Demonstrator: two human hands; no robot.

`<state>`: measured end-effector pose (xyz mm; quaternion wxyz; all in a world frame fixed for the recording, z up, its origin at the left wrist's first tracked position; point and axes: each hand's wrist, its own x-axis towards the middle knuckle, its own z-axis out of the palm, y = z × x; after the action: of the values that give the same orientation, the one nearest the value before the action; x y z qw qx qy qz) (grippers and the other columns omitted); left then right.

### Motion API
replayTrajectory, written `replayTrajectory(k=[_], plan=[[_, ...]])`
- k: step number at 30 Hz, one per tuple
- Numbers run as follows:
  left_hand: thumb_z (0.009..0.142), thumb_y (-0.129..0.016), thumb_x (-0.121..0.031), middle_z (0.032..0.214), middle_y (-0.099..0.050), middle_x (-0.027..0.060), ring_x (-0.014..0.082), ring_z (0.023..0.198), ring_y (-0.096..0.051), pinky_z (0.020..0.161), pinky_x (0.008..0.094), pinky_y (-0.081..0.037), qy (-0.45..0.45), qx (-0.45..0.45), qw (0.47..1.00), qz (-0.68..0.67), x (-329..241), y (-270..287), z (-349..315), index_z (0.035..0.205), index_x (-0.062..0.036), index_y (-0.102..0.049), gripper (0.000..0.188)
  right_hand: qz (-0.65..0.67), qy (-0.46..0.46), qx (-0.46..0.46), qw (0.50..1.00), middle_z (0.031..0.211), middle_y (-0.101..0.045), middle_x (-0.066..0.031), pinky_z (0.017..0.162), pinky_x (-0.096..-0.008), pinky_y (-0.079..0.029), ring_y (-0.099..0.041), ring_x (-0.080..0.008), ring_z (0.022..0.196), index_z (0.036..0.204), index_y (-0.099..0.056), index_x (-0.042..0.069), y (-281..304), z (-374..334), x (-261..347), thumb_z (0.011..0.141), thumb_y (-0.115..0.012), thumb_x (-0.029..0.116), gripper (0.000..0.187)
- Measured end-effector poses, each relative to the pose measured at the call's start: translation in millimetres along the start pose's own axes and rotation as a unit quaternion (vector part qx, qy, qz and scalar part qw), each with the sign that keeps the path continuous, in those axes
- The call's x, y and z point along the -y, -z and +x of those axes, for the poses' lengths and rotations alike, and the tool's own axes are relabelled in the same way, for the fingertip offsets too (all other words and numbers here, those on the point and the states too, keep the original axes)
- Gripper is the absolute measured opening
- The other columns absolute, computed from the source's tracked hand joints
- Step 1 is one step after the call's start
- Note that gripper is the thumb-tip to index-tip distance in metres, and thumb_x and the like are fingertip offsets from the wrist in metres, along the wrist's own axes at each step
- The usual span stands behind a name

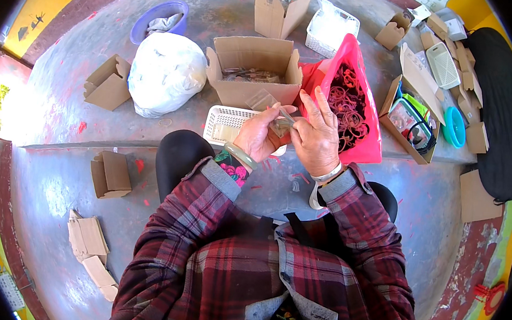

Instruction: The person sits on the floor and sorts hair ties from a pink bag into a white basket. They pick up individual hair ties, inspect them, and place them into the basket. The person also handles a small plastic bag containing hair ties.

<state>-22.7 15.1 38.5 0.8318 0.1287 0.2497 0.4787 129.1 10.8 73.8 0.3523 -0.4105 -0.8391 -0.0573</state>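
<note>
My left hand point(254, 137), with a pale green bangle at its wrist, is closed around a small clear plastic bag point(261, 100). The thumb and a finger of my right hand point(319, 142) pinch near the bag's edge, while its other fingers stretch upward. What is inside the bag, if anything, I cannot make out. Under my left hand stands a white plastic basket point(215, 125), partly covered by the hand. Just beyond it is an open cardboard box point(253, 91) with clear packets inside. Beside my right hand lies a pink bag point(371, 147) full of red and dark loops point(348, 110).
A stuffed white plastic bag point(167, 74) and a purple basin point(141, 25) sit to the left. On the right are a box of mixed items point(414, 122), a turquoise basin point(454, 127) and stacked cardboard. A step edge point(99, 145) crosses before my knees.
</note>
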Motion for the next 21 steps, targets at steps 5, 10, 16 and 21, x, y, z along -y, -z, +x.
replayTrajectory(k=[5, 10, 16, 21], plan=[[0.095, -0.041, -0.03, 0.103, -0.06, 0.0123, 0.022, 0.093, -0.059, 0.082, 0.0373, -0.049, -0.019, 0.009, 1.0, -0.009, 2, -1, 1, 0.111, -0.0006, -0.054, 0.036, 0.128, 0.001, 0.016, 0.992, 0.123, -0.052, -0.0151, 0.093, -0.0419, -0.038, -0.042, -0.0351, 0.122, 0.081, -0.066, 0.005, -8, -5, -6, 0.069, -0.065, 0.005, 0.013], [0.094, -0.042, -0.025, 0.11, -0.057, 0.0178, 0.0259, 0.1, -0.057, 0.086, 0.0386, -0.048, -0.052, -0.013, 0.998, -0.043, -4, -2, 1, 0.115, 0.0005, -0.048, 0.033, 0.178, -0.053, -0.022, 0.982, 0.124, -0.051, -0.0183, 0.099, -0.0422, -0.034, -0.041, -0.0382, 0.122, 0.088, -0.069, 0.008, -1, -2, -12, 0.068, -0.064, 0.002, 0.022], [0.092, -0.045, -0.019, 0.117, -0.052, 0.0203, 0.0301, 0.106, -0.054, 0.089, 0.041, -0.047, -0.116, -0.024, 0.99, -0.075, -7, -6, -3, 0.122, -0.0024, -0.04, 0.034, 0.179, -0.019, 0.001, 0.984, 0.128, -0.048, -0.0181, 0.1, -0.0431, -0.032, -0.037, -0.0383, 0.125, 0.085, -0.07, 0.011, 16, 3, -15, 0.068, -0.065, 0.008, 0.018], [0.092, -0.046, -0.019, 0.114, -0.054, 0.0181, 0.0282, 0.103, -0.055, 0.088, 0.0403, -0.046, -0.13, -0.027, 0.989, -0.062, -7, -6, -3, 0.122, -0.0027, -0.04, 0.034, 0.127, 0.079, 0.064, 0.987, 0.134, -0.043, -0.0129, 0.098, -0.0427, -0.032, -0.033, -0.0336, 0.128, 0.086, -0.068, 0.014, 15, -2, -7, 0.071, -0.069, 0.027, 0.02]])
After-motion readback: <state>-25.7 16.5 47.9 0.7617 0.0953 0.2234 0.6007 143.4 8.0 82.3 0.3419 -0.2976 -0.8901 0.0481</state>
